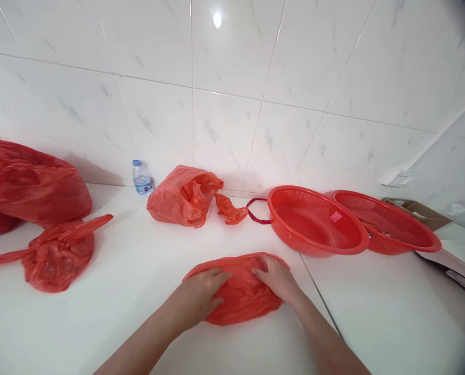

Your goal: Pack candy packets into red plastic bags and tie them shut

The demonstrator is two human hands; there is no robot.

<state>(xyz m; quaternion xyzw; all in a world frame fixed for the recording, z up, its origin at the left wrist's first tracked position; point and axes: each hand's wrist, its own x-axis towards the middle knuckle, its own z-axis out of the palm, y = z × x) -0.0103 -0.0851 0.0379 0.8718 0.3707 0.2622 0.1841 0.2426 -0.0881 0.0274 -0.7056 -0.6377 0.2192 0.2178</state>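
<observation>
A red plastic bag (240,297) lies on the white table in front of me, its film wrinkled and its contents hidden. My left hand (203,294) holds the bag's left side, with thumb and forefinger curved over the plastic and the other fingers out of sight. On the bag's right end my right hand (277,276) grips the film, its thumb pointing inward and its fingers partly hidden.
Behind stand another red bag (173,200), a crumpled red scrap (231,211) and a small water bottle (141,179). To the left are a large red bag (33,182) and a knotted one (60,260). Red baskets (314,245) (400,247) and a cardboard box (431,216) sit right.
</observation>
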